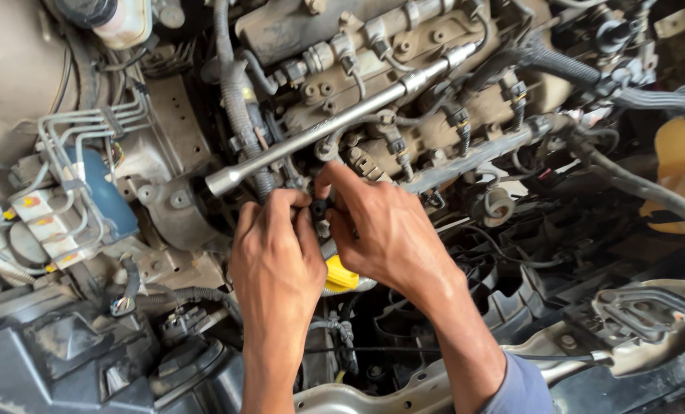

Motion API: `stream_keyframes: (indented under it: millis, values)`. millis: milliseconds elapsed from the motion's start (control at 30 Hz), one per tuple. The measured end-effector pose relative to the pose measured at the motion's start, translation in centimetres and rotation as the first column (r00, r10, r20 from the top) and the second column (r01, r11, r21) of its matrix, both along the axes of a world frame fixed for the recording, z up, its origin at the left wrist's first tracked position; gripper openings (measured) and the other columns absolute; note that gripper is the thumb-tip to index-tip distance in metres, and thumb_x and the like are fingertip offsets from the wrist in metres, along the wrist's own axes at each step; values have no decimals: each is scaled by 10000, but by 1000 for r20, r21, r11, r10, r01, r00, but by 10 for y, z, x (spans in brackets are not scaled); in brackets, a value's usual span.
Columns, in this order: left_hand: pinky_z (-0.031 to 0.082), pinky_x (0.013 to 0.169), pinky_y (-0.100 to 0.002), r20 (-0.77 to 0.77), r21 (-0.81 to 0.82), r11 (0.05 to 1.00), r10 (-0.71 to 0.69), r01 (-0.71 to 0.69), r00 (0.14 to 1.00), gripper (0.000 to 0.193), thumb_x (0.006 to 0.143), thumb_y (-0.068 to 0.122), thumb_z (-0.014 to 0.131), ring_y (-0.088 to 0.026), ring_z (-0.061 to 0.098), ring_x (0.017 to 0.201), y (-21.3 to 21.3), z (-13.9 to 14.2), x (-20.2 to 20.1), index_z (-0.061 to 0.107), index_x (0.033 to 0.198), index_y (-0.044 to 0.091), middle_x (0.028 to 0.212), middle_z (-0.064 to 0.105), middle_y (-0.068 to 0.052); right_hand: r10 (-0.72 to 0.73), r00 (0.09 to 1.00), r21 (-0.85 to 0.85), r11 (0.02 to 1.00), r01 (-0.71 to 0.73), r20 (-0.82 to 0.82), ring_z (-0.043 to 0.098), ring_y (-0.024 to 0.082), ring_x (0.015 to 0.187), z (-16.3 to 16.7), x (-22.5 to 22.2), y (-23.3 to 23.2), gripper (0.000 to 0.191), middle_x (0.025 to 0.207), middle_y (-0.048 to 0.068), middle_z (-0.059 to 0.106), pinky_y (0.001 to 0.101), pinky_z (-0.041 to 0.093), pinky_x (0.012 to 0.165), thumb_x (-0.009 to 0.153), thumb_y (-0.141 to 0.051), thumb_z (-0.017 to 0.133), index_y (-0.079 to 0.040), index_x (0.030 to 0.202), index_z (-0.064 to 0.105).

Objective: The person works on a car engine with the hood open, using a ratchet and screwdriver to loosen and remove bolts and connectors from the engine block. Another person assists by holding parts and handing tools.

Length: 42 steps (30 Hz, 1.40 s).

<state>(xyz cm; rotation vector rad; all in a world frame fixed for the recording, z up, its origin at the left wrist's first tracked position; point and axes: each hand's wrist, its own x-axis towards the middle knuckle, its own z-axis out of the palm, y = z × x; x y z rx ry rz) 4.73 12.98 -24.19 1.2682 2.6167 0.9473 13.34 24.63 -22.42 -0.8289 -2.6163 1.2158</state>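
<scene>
Both my hands are down in a car engine bay, fingertips meeting on a small black part [319, 208] in front of the dusty engine block. My left hand [275, 257] pinches it from the left with fingers curled. From the right, my right hand [381, 230] has thumb and forefinger closed on the same part. A long silver socket extension bar [335, 123] lies diagonally across the engine just above my fingers, touched by neither hand. A yellow cap [339, 276] shows between my wrists below.
Metal brake lines and a blue-and-grey unit [82, 203] sit at the left. Corrugated black hoses [239, 107] run down the centre and across the upper right [588, 73]. A yellowish reservoir [683, 165] is at the right edge. The front body panel [634, 322] crosses the bottom.
</scene>
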Motion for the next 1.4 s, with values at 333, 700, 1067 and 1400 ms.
stream_keyframes:
  millis: [333, 700, 1067, 1400]
  values:
    - [505, 754, -491, 6, 25, 1000, 11, -11, 1000, 93, 947, 27, 646, -360, 659, 869, -3, -4, 2, 610, 1033, 30, 866, 718, -149, -16, 1000, 74, 997, 16, -10, 628, 396, 551, -5, -1, -6, 210, 537, 147, 582, 506, 466, 529, 884, -68, 616, -106, 1088, 584]
    - [510, 780, -497, -16, 65, 998, -13, 14, 1000, 124, 948, 22, 638, -365, 655, 904, -5, -11, 2, 567, 1050, 28, 938, 727, -142, -9, 1000, 62, 998, 10, -21, 579, 329, 421, -7, -3, -9, 212, 491, 118, 551, 457, 432, 455, 889, -34, 597, -83, 1094, 575]
    - [522, 772, -485, -26, 39, 999, -24, 25, 999, 133, 942, 16, 639, -348, 652, 903, -6, -12, 1, 544, 1035, 23, 952, 730, -128, -8, 1000, 84, 996, 9, -13, 610, 328, 469, -7, -3, -8, 196, 538, 126, 586, 461, 445, 478, 900, -24, 579, -99, 1079, 606]
    - [522, 789, -471, 45, 34, 998, -47, 45, 998, 138, 915, 6, 627, -333, 657, 888, -7, -6, -1, 557, 1029, 38, 934, 739, -126, 50, 996, 57, 997, -46, -76, 613, 367, 523, -2, -2, -4, 311, 565, 134, 611, 463, 452, 491, 808, -89, 670, -68, 1104, 579]
